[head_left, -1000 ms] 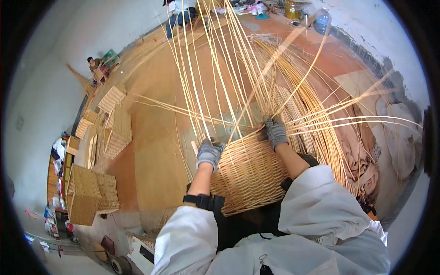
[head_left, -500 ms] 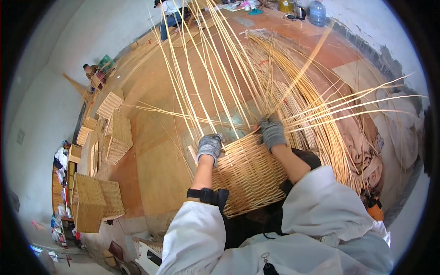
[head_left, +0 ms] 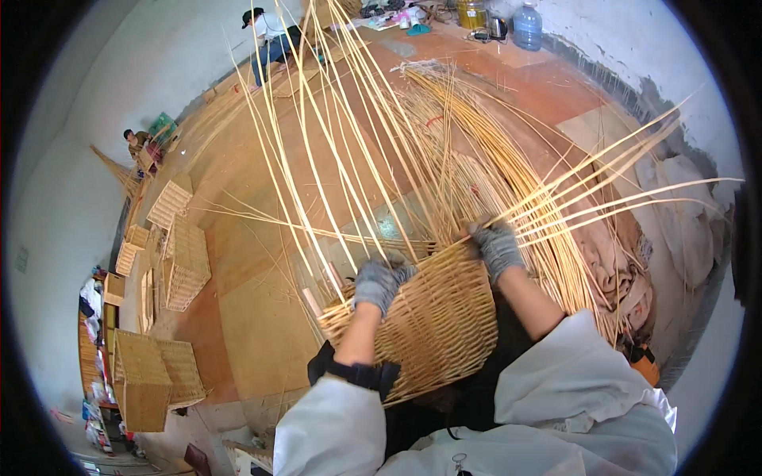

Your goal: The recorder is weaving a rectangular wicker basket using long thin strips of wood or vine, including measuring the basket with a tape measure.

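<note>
A half-woven wicker basket tilts in front of my body, its tight weave facing up. Long pale rods rise from its far edge. At the right corner several bent rods fan out to the right. My left hand, in a grey knit glove, is closed on the basket's upper edge by the upright rods. My right hand, also gloved, has its fingers wrapped round a rod at the right corner; the fingertips are partly hidden. A dark strap is round my left forearm.
A big heap of loose rods lies beyond and right of the basket. Finished wicker baskets stand along the left. Two people work farther off, one bending, one at the left wall. Crumpled cloth lies at right.
A rod that stood raised and blurred above my right hand now leans right with the other bent rods. My left hand has shifted nearer along the edge, and the basket has turned slightly.
</note>
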Motion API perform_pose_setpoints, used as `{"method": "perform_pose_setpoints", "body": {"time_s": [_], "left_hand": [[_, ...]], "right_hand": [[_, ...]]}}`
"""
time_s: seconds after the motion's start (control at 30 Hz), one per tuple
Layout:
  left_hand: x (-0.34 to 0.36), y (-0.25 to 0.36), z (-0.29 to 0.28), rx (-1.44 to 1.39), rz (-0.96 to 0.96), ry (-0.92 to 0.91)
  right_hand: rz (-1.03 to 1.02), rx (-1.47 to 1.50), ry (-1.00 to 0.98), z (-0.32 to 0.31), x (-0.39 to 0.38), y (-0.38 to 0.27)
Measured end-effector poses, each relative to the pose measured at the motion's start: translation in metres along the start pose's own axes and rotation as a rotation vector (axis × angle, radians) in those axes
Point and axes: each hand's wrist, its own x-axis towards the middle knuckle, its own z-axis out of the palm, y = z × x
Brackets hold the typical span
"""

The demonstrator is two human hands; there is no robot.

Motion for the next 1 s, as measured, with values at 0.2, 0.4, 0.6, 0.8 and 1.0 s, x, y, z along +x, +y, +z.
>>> {"method": "perform_pose_setpoints", "body": {"time_s": [0.2,0.4,0.6,0.8,1.0], "left_hand": [[0.000,0.016,0.039,0.101,-0.189,0.383],[-0.002,0.005,0.006,-0.063,-0.061,0.110],[0.029,0.026,0.001,0.255,-0.055,-0.138],[0.066,0.046,-0.007,0.081,-0.351,0.301],[0.040,0.097,0.056,0.321,-0.031,0.266]], "right_hand": [[-0.937,-1.477,-0.335,0.117,0.073,-0.026],[-0.918,-1.156,-0.250,0.097,0.116,-0.007],[-0.495,-0.273,-0.155,-0.034,0.026,-0.009],[-0.956,-0.827,-0.332,-0.004,-0.030,-0.015],[-0.011,-0.124,-0.043,-0.095,0.050,-0.067]]}}
